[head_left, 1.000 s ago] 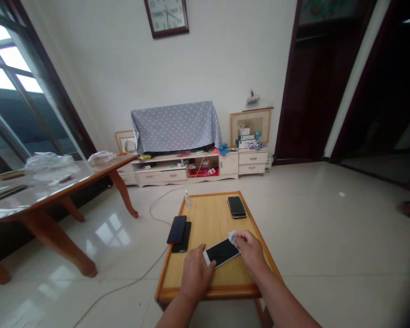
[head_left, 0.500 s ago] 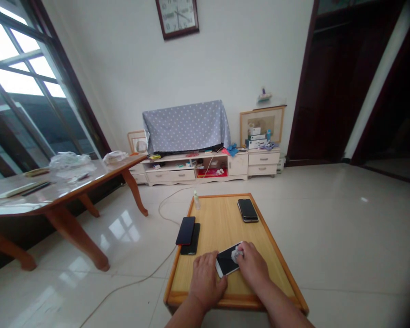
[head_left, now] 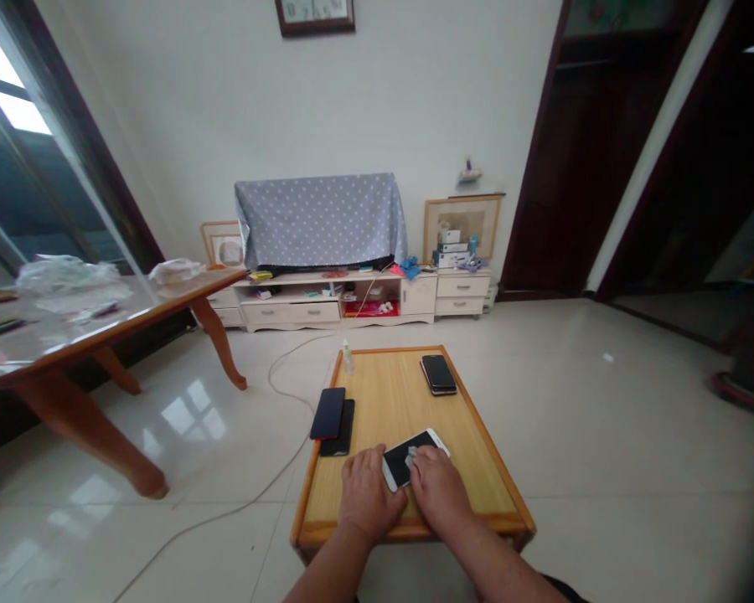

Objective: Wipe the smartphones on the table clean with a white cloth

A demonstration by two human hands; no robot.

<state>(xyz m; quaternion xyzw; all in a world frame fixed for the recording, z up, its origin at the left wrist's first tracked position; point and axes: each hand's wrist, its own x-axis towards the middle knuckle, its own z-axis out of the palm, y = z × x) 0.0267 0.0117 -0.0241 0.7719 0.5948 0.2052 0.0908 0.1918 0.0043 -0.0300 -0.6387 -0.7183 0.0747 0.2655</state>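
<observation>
A white-framed smartphone (head_left: 398, 469) with a dark screen lies tilted on the low wooden table (head_left: 393, 389). My left hand (head_left: 368, 496) grips its left end, with the fingers along the far side and the thumb near the lower edge. In my right hand (head_left: 440, 490), a crumpled greyish-white wipe (head_left: 410, 456) is pinched and pressed onto the screen, near its middle. The fingers partly hide both the wipe and the phone's right part.
Left of my hands, a dark blue phone (head_left: 328, 413) overlaps a black phone (head_left: 345, 432). Stacked phones (head_left: 438, 373) lie at the far right, and a small clear bottle (head_left: 348, 360) stands at the far left corner. A cable (head_left: 226, 507) crosses the floor beside a larger table (head_left: 163, 293).
My right hand has moved the wipe left along the screen, from near the phone's right end towards its middle. My left hand keeps its hold. The camera view has shifted slightly.
</observation>
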